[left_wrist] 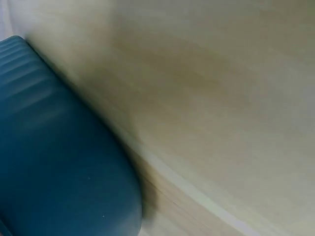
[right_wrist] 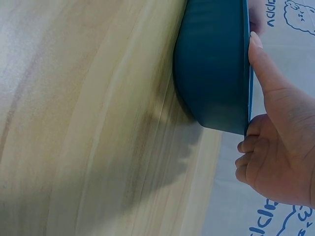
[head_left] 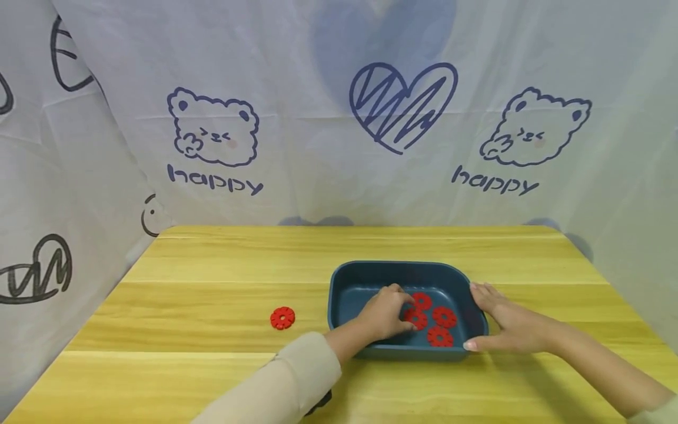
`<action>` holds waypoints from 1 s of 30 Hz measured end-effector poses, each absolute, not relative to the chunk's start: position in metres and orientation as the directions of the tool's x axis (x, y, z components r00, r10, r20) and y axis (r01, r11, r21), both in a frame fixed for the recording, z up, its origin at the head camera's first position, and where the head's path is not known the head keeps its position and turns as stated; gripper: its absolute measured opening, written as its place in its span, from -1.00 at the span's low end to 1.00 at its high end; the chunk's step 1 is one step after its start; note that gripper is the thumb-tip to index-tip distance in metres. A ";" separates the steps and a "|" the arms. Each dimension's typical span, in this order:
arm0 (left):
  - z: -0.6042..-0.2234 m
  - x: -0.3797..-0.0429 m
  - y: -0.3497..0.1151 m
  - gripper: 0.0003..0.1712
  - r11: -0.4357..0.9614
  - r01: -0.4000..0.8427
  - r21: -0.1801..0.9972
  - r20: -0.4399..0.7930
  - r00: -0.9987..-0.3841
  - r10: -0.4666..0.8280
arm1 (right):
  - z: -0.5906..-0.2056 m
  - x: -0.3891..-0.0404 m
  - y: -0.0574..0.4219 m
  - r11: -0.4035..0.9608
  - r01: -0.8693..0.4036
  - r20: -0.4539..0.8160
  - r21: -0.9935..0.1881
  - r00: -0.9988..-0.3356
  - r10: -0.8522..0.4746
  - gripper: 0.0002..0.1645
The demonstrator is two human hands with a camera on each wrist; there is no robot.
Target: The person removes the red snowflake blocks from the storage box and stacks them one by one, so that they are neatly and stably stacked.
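My left hand (head_left: pixel 385 315) reaches over the front rim into a dark blue rectangular container (head_left: pixel 344 274), fingers curled down. Its thumb and fingertips are around the edge of a red notched disc (head_left: pixel 417 320) inside. Close by lie more such discs, one behind (head_left: pixel 422 301), one to the right (head_left: pixel 444 317) and one near the front wall (head_left: pixel 440 337). My right hand (head_left: pixel 511 324) grips the container's right end, thumb on the front corner and fingers on the back of the rim. In the right wrist view, this hand (right_wrist: pixel 283 142) holds the rim; the left wrist view shows only the container's outer wall (left_wrist: pixel 64 147).
Another red notched disc (head_left: pixel 283 318) lies on the wood-grain table (head_left: pixel 185 330), left of the container. White cloth (head_left: pixel 307 147) printed with bears and a heart hangs behind the table and along its left. Part of a black object (head_left: pixel 320 403) shows below the left sleeve.
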State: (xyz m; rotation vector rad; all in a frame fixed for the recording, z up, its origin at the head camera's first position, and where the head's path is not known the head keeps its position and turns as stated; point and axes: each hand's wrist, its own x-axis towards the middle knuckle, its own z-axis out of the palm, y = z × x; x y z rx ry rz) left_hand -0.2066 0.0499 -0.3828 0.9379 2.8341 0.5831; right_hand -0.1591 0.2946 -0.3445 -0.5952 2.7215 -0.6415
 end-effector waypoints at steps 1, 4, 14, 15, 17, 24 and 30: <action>-0.383 -0.207 0.051 -0.50 0.745 0.555 0.370 0.011 -0.804 0.594 | -0.345 -0.159 0.295 0.816 -0.326 -0.174 -0.477 -0.875 -0.451 0.29; -0.384 -0.209 0.054 -0.49 0.758 0.558 0.337 -0.013 -0.803 0.596 | -0.345 -0.159 0.295 0.818 -0.326 -0.173 -0.475 -0.877 -0.449 0.29; -0.384 -0.213 0.060 -0.57 0.769 0.564 0.301 -0.040 -0.798 0.601 | -0.346 -0.161 0.297 0.816 -0.335 -0.167 -0.471 -0.875 -0.455 0.28; -0.384 -0.213 0.060 -0.57 0.769 0.564 0.299 -0.042 -0.798 0.601 | -0.346 -0.160 0.297 0.816 -0.336 -0.166 -0.472 -0.875 -0.456 0.28; -0.383 -0.214 0.060 -0.57 0.768 0.571 0.289 -0.045 -0.794 0.607 | -0.346 -0.160 0.297 0.815 -0.334 -0.165 -0.473 -0.876 -0.454 0.28; -0.383 -0.219 0.055 -0.56 0.765 0.578 0.284 -0.098 -0.776 0.623 | -0.346 -0.159 0.294 0.808 -0.326 -0.158 -0.491 -0.878 -0.451 0.29; -0.385 -0.223 0.053 -0.58 0.740 0.623 0.254 -0.075 -0.750 0.658 | -0.346 -0.160 0.295 0.803 -0.324 -0.165 -0.500 -0.875 -0.456 0.28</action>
